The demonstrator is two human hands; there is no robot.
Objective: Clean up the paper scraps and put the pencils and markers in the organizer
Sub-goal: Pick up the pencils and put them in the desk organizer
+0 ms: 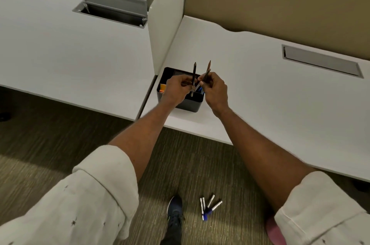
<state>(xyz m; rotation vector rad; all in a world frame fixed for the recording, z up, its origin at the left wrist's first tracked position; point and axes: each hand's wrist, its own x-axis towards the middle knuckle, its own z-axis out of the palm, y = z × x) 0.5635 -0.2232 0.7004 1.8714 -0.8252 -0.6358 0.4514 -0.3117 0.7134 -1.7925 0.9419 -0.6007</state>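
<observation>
Pencils held over the organizer

Left hand pinches an upright pencil and right hand pinches tilted pencils above the black organizer on the bench. A loose pinch could drop one to the markers on the floor.

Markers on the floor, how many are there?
4 markers, all on the carpet right of the shoe: two side by side, two angled beside them. Others may be hidden.
</observation>
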